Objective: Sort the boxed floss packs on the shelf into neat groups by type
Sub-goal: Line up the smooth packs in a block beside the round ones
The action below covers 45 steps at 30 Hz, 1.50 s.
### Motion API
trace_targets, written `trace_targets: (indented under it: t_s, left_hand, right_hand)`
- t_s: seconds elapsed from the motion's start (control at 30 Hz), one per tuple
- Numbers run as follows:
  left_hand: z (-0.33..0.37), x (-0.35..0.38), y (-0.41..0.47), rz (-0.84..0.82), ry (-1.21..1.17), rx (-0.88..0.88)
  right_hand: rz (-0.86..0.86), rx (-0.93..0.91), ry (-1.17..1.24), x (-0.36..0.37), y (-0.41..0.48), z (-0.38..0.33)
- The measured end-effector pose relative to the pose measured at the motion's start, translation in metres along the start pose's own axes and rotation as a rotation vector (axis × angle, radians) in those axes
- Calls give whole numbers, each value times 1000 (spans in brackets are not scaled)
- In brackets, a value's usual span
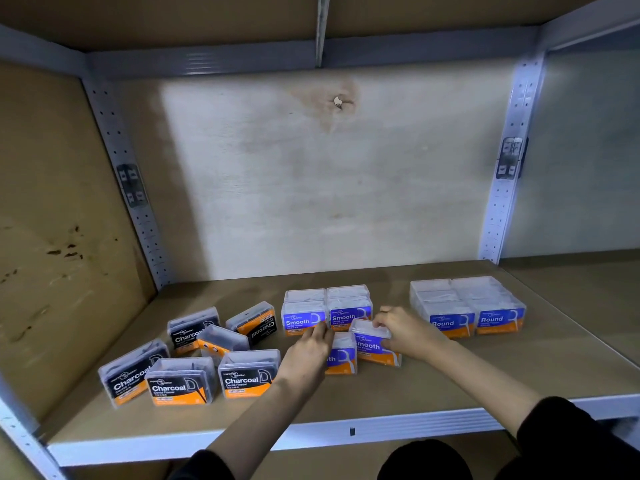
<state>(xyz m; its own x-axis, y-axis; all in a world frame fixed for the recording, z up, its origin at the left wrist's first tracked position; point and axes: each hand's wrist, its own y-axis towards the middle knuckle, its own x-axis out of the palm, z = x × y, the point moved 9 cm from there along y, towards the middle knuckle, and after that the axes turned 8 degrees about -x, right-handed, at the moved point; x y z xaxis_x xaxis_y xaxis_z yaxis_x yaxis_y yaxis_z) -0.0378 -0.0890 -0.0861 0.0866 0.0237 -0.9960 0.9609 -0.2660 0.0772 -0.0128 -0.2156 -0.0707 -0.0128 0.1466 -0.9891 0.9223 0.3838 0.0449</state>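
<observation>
Several black-and-orange Charcoal floss boxes (248,377) lie loosely at the shelf's left, some tipped or turned. In the middle, blue Smooth boxes (304,315) stand side by side at the back. My right hand (403,329) grips another Smooth box (372,342) from its top and right side. My left hand (308,348) reaches in with fingers extended beside a Smooth box (343,356), partly covering it. Blue Round boxes (467,304) sit in neat rows on the right.
The cardboard-lined shelf board (346,400) has a white metal front edge (381,431). Perforated uprights (509,168) stand at the back corners. Bare board lies in front of the boxes and at the far right.
</observation>
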Motion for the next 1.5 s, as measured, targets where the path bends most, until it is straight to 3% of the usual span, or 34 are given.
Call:
trace_targets:
  t_s: [0.63, 0.9, 1.5]
  left_hand:
    - [-20, 2, 20, 61, 72, -104]
    - [-38, 1, 31, -12, 98, -169]
    - [-45, 2, 51, 4, 82, -139]
  right_hand:
    - [31, 0, -43, 5, 4, 4]
    - [45, -7, -10, 10, 19, 0]
    - [76, -50, 106, 13, 39, -2]
